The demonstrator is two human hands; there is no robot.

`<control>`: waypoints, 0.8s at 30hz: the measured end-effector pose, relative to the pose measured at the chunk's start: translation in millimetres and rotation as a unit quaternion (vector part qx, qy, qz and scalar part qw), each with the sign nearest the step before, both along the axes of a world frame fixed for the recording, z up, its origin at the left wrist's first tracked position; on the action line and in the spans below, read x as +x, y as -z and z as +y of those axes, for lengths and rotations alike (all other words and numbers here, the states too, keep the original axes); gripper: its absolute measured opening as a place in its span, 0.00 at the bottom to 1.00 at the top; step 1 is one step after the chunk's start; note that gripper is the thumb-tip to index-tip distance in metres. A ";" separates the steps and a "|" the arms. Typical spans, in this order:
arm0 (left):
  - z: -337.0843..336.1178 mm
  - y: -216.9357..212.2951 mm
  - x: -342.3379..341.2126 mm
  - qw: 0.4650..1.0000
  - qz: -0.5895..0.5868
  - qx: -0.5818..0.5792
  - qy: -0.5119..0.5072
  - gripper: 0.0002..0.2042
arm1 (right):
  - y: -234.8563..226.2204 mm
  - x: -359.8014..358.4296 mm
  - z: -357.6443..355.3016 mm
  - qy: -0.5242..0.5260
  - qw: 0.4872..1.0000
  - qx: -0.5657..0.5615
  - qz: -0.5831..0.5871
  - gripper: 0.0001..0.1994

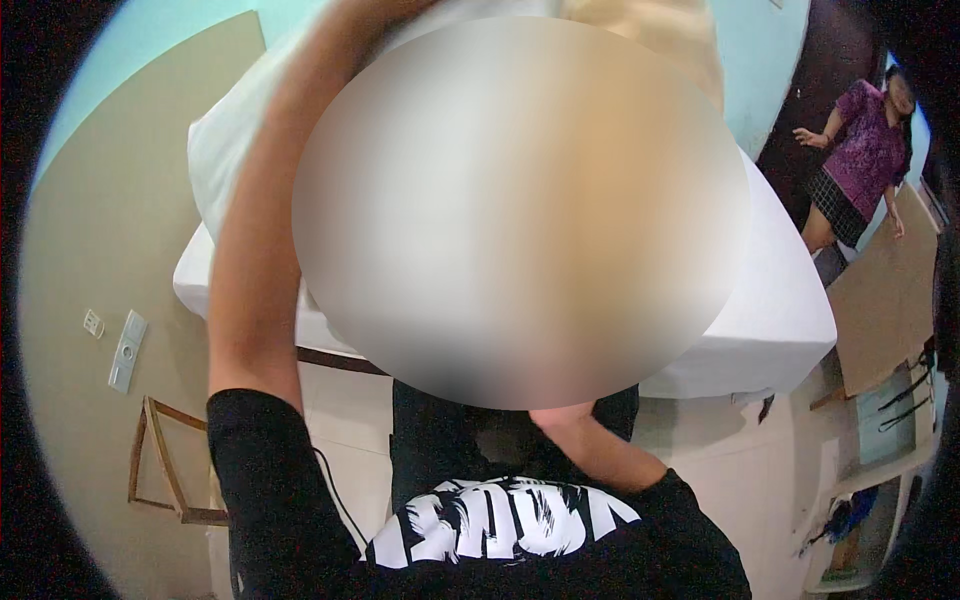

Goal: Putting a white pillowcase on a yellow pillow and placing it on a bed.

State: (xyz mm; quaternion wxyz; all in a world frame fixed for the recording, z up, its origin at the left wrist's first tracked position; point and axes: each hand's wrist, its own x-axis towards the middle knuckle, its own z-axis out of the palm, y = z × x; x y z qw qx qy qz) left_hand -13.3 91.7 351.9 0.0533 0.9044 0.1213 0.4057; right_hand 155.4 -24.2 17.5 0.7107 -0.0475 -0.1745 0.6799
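My left arm [255, 250] reaches up and away along the left side, and its hand passes out of the picture at the top edge. Bent in close to my body, my right forearm [610, 455] leads to a hand lost in a large blurred oval. What either hand holds or touches cannot be made out. Below and around the blur spreads a mattress with a white cover [770, 325]. White cloth [225, 165] rises at its far left, and a cream-coloured cloth [665, 35] shows at the top.
Another person [865, 160] in a purple top stands at the far right by a dark doorway. A wooden board [885, 295] and a shelf unit [890, 500] line the right. On the left are a wooden frame [165, 465] and wall sockets [127, 350].
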 end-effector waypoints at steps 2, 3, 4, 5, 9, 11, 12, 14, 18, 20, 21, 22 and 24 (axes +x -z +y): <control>26.8 50.3 52.7 0.994 0.001 -0.059 -0.088 0.19 | 61.4 19.0 6.5 -0.027 0.999 -0.022 -0.028 0.27; 48.1 76.8 57.6 0.993 0.070 -0.088 -0.039 0.23 | 76.2 24.4 -1.8 -0.078 0.995 -0.022 -0.054 0.26; 77.0 104.0 54.5 0.994 0.081 -0.037 -0.062 0.28 | 80.6 29.7 -7.4 -0.080 0.995 -0.030 -0.055 0.26; 89.9 127.7 57.7 0.991 0.092 -0.034 -0.095 0.27 | 83.3 44.3 -10.1 -0.123 0.985 -0.070 -0.095 0.26; 91.0 169.5 20.4 0.964 0.060 0.045 -0.255 0.24 | 97.9 142.4 4.8 -0.271 0.899 -0.192 -0.285 0.29; 47.9 179.7 -28.9 0.934 -0.059 0.014 -0.352 0.20 | 74.0 184.6 21.5 -0.413 0.782 -0.126 -0.448 0.28; 30.0 200.8 -42.6 0.914 -0.150 0.009 -0.376 0.18 | 42.5 211.6 37.3 -0.462 0.705 -0.056 -0.535 0.28; -12.9 273.6 -52.3 0.794 -0.342 0.010 -0.503 0.14 | -5.3 252.9 57.8 -0.363 0.694 0.059 -0.619 0.27; -102.8 385.7 -63.5 0.623 -0.528 -0.081 -0.572 0.23 | -106.7 224.3 123.6 -0.020 0.695 0.178 -0.696 0.20; -123.4 417.7 -58.8 0.555 -0.633 -0.221 -0.493 0.26 | -136.3 177.6 179.0 0.052 0.667 0.275 -0.691 0.18; -127.0 425.6 -47.4 0.517 -0.693 -0.299 -0.404 0.27 | -155.5 145.3 200.9 0.080 0.628 0.298 -0.714 0.18; -122.5 432.3 -39.6 0.516 -0.712 -0.331 -0.343 0.28 | -164.4 124.4 232.5 0.108 0.572 0.309 -0.752 0.20; -110.3 428.0 -19.2 0.516 -0.726 -0.364 -0.273 0.29 | -148.5 92.9 303.6 0.189 0.461 0.332 -0.801 0.24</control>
